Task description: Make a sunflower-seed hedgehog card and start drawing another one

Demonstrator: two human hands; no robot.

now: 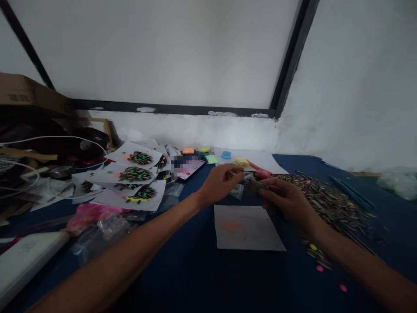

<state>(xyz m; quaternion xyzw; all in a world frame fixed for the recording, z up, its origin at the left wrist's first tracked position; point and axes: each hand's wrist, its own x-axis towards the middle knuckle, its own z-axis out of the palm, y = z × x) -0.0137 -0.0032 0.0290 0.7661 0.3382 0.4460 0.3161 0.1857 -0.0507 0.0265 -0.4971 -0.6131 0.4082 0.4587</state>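
Both hands are raised over the blue-covered table, close together. My left hand (219, 183) has its fingers curled and drawn together at the left side of a small grey lump (250, 180); what is between its fingertips is too dark to make out. From the right, my right hand (288, 198) pinches the grey lump between thumb and fingers. Nearer to me lies a sheet of white paper (247, 234) with a faint orange-red smear. A pile of striped seeds, apparently sunflower seeds (329, 202), spreads beside my right hand.
Behind the hands, a yellow block (241, 161), a blue block (226, 154) and a red piece (263, 173) sit near another white sheet. Left are a phone (193, 168), paper sheets (156, 201) with seed-covered shapes, and plastic bags (97, 234). Blue tweezers (353, 193) lie far right.
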